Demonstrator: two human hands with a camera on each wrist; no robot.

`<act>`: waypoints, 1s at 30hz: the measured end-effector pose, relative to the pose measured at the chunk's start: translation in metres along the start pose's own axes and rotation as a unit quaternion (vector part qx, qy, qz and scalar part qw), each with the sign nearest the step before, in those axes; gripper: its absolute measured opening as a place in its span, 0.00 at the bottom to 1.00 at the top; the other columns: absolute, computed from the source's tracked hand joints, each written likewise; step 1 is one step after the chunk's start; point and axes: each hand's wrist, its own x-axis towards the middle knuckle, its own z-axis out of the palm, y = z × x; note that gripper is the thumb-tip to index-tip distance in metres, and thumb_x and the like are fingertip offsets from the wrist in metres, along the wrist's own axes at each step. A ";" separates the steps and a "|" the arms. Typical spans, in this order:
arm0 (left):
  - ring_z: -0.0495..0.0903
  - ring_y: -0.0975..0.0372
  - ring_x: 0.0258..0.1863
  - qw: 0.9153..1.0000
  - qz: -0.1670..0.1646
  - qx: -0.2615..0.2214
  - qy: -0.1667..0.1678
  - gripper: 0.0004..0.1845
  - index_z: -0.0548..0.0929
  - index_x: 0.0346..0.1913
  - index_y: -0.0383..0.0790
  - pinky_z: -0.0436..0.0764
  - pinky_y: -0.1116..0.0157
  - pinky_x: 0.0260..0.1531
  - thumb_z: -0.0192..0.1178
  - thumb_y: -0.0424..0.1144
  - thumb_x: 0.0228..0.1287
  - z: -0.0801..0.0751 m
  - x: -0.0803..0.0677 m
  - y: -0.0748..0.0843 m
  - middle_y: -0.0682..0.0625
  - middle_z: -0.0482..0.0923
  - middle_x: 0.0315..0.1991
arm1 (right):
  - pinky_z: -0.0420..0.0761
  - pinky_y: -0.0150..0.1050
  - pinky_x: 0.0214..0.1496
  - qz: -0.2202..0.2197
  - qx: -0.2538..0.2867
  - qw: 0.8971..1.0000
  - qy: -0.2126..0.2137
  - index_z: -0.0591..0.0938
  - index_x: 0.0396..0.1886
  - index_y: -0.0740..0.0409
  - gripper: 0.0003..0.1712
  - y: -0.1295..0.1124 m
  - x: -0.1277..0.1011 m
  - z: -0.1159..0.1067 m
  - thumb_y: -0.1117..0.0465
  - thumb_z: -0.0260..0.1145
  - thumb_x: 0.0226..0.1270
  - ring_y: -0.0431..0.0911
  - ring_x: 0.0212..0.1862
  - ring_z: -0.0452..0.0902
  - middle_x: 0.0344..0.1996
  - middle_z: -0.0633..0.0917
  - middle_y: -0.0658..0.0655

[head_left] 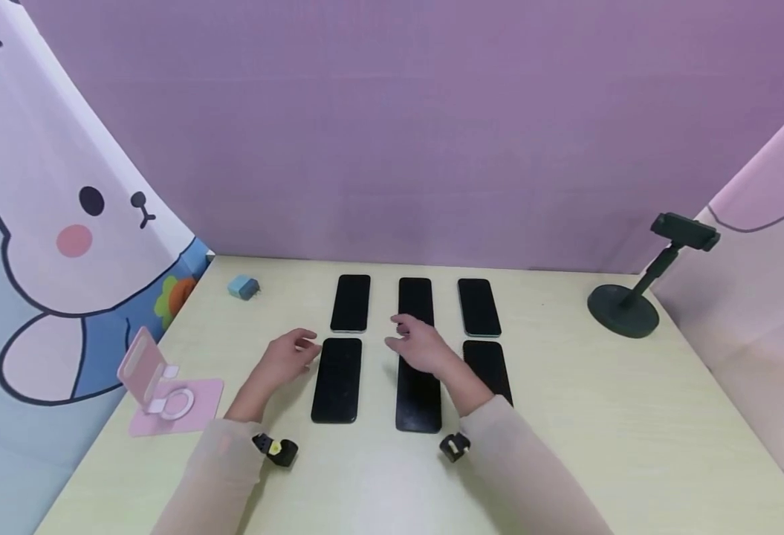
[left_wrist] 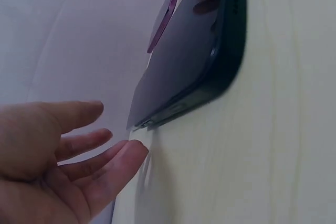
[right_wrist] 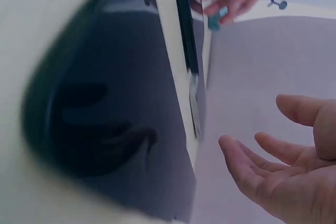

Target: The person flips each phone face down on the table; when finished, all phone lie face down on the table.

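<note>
Several black phones lie face up on the table in two rows. My left hand [head_left: 287,360] is beside the left edge of the front left phone [head_left: 337,383], fingers loosely bent and holding nothing. Over the middle column, my right hand [head_left: 421,345] hovers with relaxed fingers, partly covering the front middle phone [head_left: 418,405] and the back middle phone [head_left: 415,296]. In the left wrist view, a gap separates the left fingers [left_wrist: 123,166] from the dark phone [left_wrist: 178,61]. The right wrist view shows the right hand [right_wrist: 294,171] apart from a phone [right_wrist: 115,87] that reflects it.
More phones lie at the back left [head_left: 351,303], back right [head_left: 478,307] and front right [head_left: 487,364]. A pink folding charging stand [head_left: 204,401] sits at left, a blue plug adapter [head_left: 243,287] behind it. A dark green phone stand [head_left: 623,310] stands at right.
</note>
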 end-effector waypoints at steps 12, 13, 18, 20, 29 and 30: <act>0.83 0.55 0.33 0.998 -0.039 -0.052 -0.013 0.17 0.76 0.55 0.27 0.84 0.63 0.31 0.61 0.28 0.64 0.009 0.002 0.003 0.36 0.78 0.44 | 0.80 0.39 0.36 0.064 0.121 0.990 -0.033 0.75 0.61 0.68 0.23 -0.015 0.015 0.051 0.66 0.64 0.67 0.51 0.35 0.80 0.37 0.84 0.59; 0.83 0.55 0.33 0.997 -0.041 -0.057 -0.013 0.17 0.76 0.56 0.27 0.84 0.63 0.31 0.61 0.28 0.64 0.010 0.002 0.003 0.36 0.78 0.45 | 0.80 0.39 0.36 0.070 0.121 0.990 -0.028 0.75 0.60 0.68 0.23 -0.015 0.016 0.053 0.67 0.64 0.66 0.51 0.35 0.81 0.37 0.84 0.59; 0.83 0.54 0.34 0.997 -0.043 -0.061 -0.010 0.17 0.76 0.55 0.26 0.84 0.63 0.32 0.62 0.27 0.64 0.011 0.003 0.003 0.35 0.78 0.44 | 0.80 0.36 0.36 0.085 0.098 0.992 -0.001 0.78 0.56 0.66 0.20 -0.018 0.022 0.062 0.68 0.66 0.63 0.50 0.34 0.82 0.40 0.83 0.60; 0.83 0.54 0.34 0.997 -0.046 -0.060 -0.009 0.17 0.77 0.54 0.26 0.84 0.63 0.32 0.62 0.27 0.63 0.012 0.003 0.002 0.36 0.79 0.44 | 0.79 0.35 0.36 0.087 0.087 0.992 0.009 0.80 0.54 0.65 0.19 -0.018 0.024 0.064 0.69 0.67 0.62 0.47 0.32 0.81 0.39 0.83 0.59; 0.82 0.56 0.32 0.998 -0.033 -0.058 -0.003 0.15 0.78 0.52 0.26 0.83 0.63 0.31 0.62 0.24 0.61 0.013 0.004 0.000 0.38 0.79 0.41 | 0.80 0.34 0.24 0.082 0.106 0.989 0.059 0.81 0.48 0.67 0.21 -0.014 0.028 0.075 0.80 0.62 0.53 0.41 0.19 0.73 0.28 0.76 0.53; 0.81 0.56 0.32 0.998 -0.031 -0.057 -0.001 0.15 0.78 0.52 0.26 0.83 0.63 0.30 0.62 0.24 0.61 0.014 0.004 0.001 0.38 0.79 0.41 | 0.80 0.34 0.24 0.082 0.099 0.990 0.064 0.82 0.47 0.67 0.21 -0.014 0.028 0.075 0.80 0.61 0.52 0.41 0.20 0.72 0.27 0.76 0.53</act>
